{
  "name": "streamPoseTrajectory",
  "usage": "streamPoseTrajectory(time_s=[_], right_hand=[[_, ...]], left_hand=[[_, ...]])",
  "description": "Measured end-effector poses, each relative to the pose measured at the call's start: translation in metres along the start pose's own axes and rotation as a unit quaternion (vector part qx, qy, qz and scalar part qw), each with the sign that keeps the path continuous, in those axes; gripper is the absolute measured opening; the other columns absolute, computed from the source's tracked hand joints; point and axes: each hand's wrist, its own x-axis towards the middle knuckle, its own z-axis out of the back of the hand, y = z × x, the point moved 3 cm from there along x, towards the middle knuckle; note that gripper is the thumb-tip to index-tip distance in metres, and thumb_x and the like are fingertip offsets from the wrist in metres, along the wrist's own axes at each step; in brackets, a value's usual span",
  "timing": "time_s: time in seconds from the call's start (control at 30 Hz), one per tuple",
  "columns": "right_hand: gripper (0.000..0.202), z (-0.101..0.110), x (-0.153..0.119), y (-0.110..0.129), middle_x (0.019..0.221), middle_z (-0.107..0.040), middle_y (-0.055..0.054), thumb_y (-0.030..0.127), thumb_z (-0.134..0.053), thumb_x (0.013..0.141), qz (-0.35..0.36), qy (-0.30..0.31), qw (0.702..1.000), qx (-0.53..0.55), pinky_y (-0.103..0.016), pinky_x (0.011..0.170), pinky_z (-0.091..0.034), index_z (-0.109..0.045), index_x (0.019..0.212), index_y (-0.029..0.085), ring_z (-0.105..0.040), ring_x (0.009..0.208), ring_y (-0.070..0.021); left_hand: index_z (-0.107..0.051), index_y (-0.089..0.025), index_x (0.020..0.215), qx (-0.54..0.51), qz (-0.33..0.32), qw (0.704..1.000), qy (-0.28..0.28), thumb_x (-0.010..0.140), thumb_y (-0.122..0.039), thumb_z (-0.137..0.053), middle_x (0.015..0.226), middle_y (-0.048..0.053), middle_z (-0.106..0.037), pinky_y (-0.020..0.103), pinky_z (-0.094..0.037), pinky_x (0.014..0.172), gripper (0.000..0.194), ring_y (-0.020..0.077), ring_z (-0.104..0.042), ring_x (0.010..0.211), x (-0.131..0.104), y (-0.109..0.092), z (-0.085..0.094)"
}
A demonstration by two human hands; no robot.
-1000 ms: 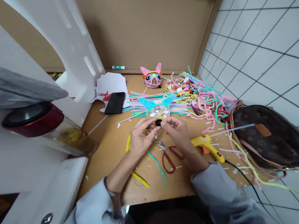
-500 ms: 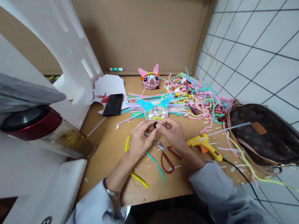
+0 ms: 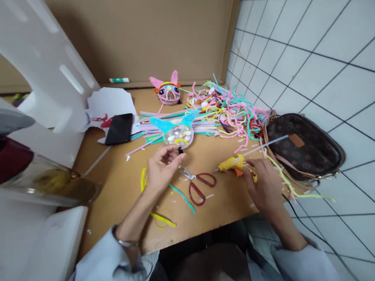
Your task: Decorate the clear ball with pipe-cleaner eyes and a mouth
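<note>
Between the thumb and fingers of my left hand (image 3: 162, 167) is a small black piece (image 3: 180, 150), perhaps a curl of pipe cleaner; its exact kind is hard to make out. Just beyond it lies a round, clear animal-face craft (image 3: 180, 134) with blue fuzzy ears and a yellow mouth. My right hand (image 3: 266, 185) is closed around the handle of a yellow hot glue gun (image 3: 230, 163), which lies on the table with its nozzle pointing left. A translucent glue stick (image 3: 268, 143) sticks out of its back. Red-handled scissors (image 3: 196, 187) rest between my hands.
Pipe cleaners lie in a row and in a tangled heap (image 3: 234, 113). A finished pink-eared craft (image 3: 168, 92) stands behind. Phone (image 3: 119, 129), paper (image 3: 113, 101) and a glass bottle (image 3: 57, 176) are left; a brown bag (image 3: 305, 150) is right. The gun's black cord (image 3: 299, 213) hangs off the edge.
My right hand has left the small black piece and moved right onto the glue gun. My left hand keeps the piece. The head view has shifted to the right.
</note>
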Motion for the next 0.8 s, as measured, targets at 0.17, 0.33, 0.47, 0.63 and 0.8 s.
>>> streamPoseTrajectory(time_s=[0.17,0.33,0.47,0.63,0.8], right_hand=[[0.029,-0.009,-0.002,-0.011,0.096,-0.066,-0.013,0.04,-0.052,0.093,0.003,0.137,0.982,-0.13,-0.035,0.071,-0.039,-0.061,0.104,0.015,-0.058,0.085,-0.0262],[0.034,-0.02,0.007,-0.005,0.096,-0.065,-0.016,0.044,-0.059,0.088,-0.021,0.203,0.963,-0.178,-0.034,0.068,-0.037,-0.062,0.099,0.012,-0.06,0.088,-0.0277],[0.028,-0.028,0.013,-0.012,0.094,-0.066,-0.015,0.04,-0.059,0.086,-0.047,0.203,0.965,-0.157,-0.032,0.065,-0.037,-0.062,0.094,0.013,-0.061,0.083,-0.0253],[0.025,-0.036,0.015,-0.019,0.092,-0.068,-0.013,0.033,-0.06,0.077,-0.089,0.177,0.976,-0.088,-0.031,0.065,-0.038,-0.062,0.094,0.015,-0.062,0.082,-0.0249],[0.034,-0.025,0.018,-0.012,0.078,-0.067,-0.007,0.038,-0.06,0.074,-0.147,0.153,0.977,-0.036,-0.031,0.059,-0.034,-0.058,0.102,0.018,-0.061,0.072,-0.0253]], left_hand=[[-0.068,-0.016,0.084,-0.071,0.071,0.995,0.024,0.056,-0.04,-0.086,0.066,-0.002,-0.06,0.02,-0.043,0.053,0.041,0.0073,-0.049,0.054,-0.001,0.002,-0.003],[-0.067,-0.016,0.083,-0.135,0.111,0.984,0.026,0.054,-0.038,-0.088,0.065,-0.003,-0.061,0.019,-0.043,0.052,0.042,0.0063,-0.05,0.053,0.001,0.005,-0.002],[-0.067,-0.016,0.081,-0.218,0.157,0.962,0.036,0.05,-0.034,-0.09,0.066,-0.003,-0.061,0.018,-0.044,0.052,0.043,0.0056,-0.051,0.054,0.002,0.004,-0.002],[-0.066,-0.015,0.079,-0.281,0.204,0.935,0.07,0.051,-0.03,-0.09,0.07,-0.001,-0.065,0.016,-0.045,0.05,0.04,0.005,-0.054,0.054,0.003,0.002,-0.003],[-0.067,-0.014,0.082,-0.319,0.218,0.919,0.079,0.055,-0.028,-0.089,0.075,0.001,-0.066,0.016,-0.047,0.052,0.037,0.005,-0.055,0.056,0.006,0.008,-0.001]])
